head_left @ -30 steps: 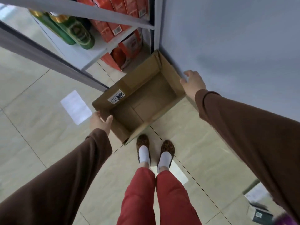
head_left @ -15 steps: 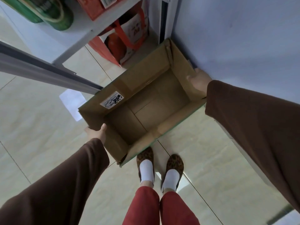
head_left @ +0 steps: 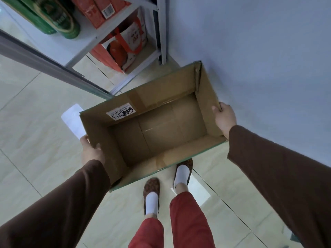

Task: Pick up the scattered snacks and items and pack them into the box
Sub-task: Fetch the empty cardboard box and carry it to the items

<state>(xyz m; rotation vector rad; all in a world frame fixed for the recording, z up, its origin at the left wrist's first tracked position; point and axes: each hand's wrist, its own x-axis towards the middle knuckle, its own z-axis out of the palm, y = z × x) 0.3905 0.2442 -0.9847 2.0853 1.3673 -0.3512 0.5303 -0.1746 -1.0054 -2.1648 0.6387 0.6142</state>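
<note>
My left hand (head_left: 92, 152) and right hand (head_left: 226, 117) grip an empty box (head_left: 161, 129), fingers curled over opposite walls.

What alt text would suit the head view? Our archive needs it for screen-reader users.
Seen from above, a person holds an open, empty cardboard box by its short ends, left hand and right hand gripping the rims. Below are red trousers and patterned slippers on pale tile floor; a shelf with green bottles stands behind.

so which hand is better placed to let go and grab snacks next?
Neither clearly: left hand and right hand each grip an end of the empty box, and no snacks show.
</note>
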